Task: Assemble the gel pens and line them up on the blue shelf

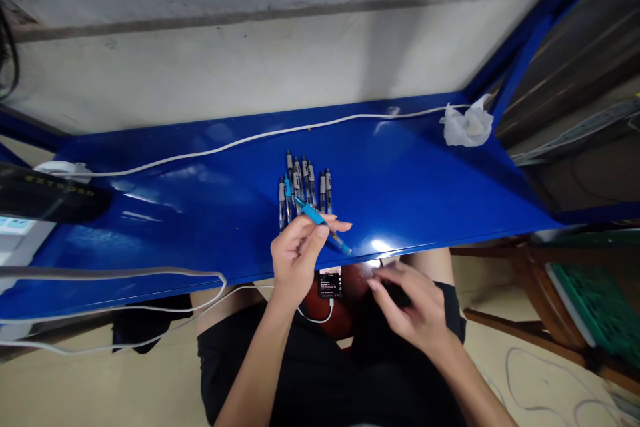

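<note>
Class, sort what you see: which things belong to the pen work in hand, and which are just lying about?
Seem to belong to the job:
blue pen, in the left hand
other pens, grouped on the blue table

Seem just lying about:
white plastic bag
phone below the table edge
long white cable

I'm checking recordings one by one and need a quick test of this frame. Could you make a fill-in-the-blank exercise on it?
1. The pen is held in the person's ____ hand.
2. Most of the pens lying on the table have ____ upper parts.
3. The crumpled bag lies toward the picture's ____ side.
4. The phone is plugged into a ____ cable.

Missing words: left; grey; right; white.
</note>
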Demonstrator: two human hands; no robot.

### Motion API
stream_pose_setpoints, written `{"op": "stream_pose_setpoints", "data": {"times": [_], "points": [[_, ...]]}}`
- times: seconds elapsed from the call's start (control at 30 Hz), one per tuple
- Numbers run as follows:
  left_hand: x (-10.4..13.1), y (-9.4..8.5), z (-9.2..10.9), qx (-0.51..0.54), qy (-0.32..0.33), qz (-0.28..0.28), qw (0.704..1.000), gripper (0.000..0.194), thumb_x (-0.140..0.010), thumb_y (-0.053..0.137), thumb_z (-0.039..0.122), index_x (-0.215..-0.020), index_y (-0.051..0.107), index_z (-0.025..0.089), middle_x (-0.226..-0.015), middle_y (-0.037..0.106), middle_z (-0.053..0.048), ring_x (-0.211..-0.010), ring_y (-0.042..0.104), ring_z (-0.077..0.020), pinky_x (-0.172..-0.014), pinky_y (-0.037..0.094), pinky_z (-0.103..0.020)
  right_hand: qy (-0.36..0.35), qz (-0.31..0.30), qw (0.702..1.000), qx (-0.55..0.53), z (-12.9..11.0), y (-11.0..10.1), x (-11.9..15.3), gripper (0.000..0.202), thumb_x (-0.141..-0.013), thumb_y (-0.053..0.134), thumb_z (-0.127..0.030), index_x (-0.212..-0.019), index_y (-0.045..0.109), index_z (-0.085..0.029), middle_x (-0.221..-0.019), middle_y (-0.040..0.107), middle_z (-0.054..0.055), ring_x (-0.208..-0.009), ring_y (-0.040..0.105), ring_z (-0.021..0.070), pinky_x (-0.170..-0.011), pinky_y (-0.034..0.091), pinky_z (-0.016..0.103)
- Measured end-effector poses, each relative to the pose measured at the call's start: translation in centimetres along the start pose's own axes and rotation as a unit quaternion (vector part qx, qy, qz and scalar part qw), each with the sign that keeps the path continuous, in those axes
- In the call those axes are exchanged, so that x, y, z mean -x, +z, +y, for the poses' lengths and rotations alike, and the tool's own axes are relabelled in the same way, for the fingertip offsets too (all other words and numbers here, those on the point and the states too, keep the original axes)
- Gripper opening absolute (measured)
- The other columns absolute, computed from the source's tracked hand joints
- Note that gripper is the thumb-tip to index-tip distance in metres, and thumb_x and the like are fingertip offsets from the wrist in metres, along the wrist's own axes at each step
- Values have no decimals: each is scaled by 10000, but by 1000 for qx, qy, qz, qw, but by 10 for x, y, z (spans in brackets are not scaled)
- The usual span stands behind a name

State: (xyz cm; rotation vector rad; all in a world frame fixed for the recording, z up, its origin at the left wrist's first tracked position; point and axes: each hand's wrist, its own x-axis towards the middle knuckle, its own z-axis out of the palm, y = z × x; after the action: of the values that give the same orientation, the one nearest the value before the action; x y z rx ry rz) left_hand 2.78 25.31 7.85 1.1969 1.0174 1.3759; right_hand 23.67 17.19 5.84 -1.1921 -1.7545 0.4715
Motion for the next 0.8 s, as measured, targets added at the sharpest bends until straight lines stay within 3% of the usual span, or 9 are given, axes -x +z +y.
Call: {"op": "stream_pose_setpoints", "data": {"times": [0.1, 0.17, 0.27, 0.47, 0.6, 0.7, 0.8], "points": [[-7, 11, -6, 12, -10, 14, 1000, 204, -1047, 740, 392, -1131, 795, 215, -1054, 876, -99, -1035, 847, -279, -953, 684, -425, 9, -21, 1000, 3, 7, 3, -45, 466, -956, 866, -302, -1373, 666, -242, -1153, 769, 114, -1032, 750, 311, -895, 619, 478], [-9, 14, -8, 26, -10, 27, 999, 204, -1037, 755, 395, -1133, 787, 218, -1095, 872, -103, -1087, 839, -290, -1004, 676, -446, 15, -76, 997, -13, 13, 7, -70, 372, -1007, 819, -359, -1328, 675, -234, -1175, 761, 111, -1060, 736, 291, -921, 600, 460], [-9, 15, -9, 47, -2, 47, 998, 196, -1031, 765, 384, -1148, 782, 228, -1137, 867, -96, -1138, 828, -294, -1086, 651, -482, 12, -136, 989, -51, 17, 13, -91, 156, -1116, 662, -312, -1244, 708, -236, -1144, 784, 78, -1010, 742, 238, -925, 561, 406], [-10, 16, -4, 34, 6, 62, 998, 198, -1027, 769, 405, -1118, 794, 231, -1082, 870, -86, -1100, 837, -298, -1049, 672, -485, 41, -158, 983, -86, 13, 11, -95, 193, -1155, 577, -313, -1238, 733, -236, -1141, 811, 69, -1008, 746, 236, -923, 541, 391], [-11, 14, -3, 52, 5, 46, 998, 183, -1049, 741, 376, -1152, 800, 237, -1097, 868, -86, -1073, 838, -282, -1013, 677, -466, 97, -155, 975, -124, 13, 8, -95, 195, -1146, 603, -332, -1283, 702, -238, -1020, 817, 41, -944, 767, 215, -873, 559, 350], [-11, 12, -3, 53, 4, 38, 998, 172, -1060, 723, 358, -1156, 810, 246, -1116, 865, -80, -1076, 832, -271, -1020, 669, -459, 118, -158, 967, -162, 14, 5, -98, 140, -1141, 616, -334, -1177, 711, -237, -958, 804, 18, -864, 758, 182, -818, 557, 308], [-11, 11, -3, 38, 3, 40, 998, 179, -1056, 727, 367, -1146, 819, 243, -1116, 864, -85, -1084, 826, -277, -1012, 667, -460, 105, -176, 964, -168, 14, 2, -103, 233, -1159, 575, -333, -1017, 731, -233, -933, 789, 13, -855, 739, 173, -847, 547, 314]]}}
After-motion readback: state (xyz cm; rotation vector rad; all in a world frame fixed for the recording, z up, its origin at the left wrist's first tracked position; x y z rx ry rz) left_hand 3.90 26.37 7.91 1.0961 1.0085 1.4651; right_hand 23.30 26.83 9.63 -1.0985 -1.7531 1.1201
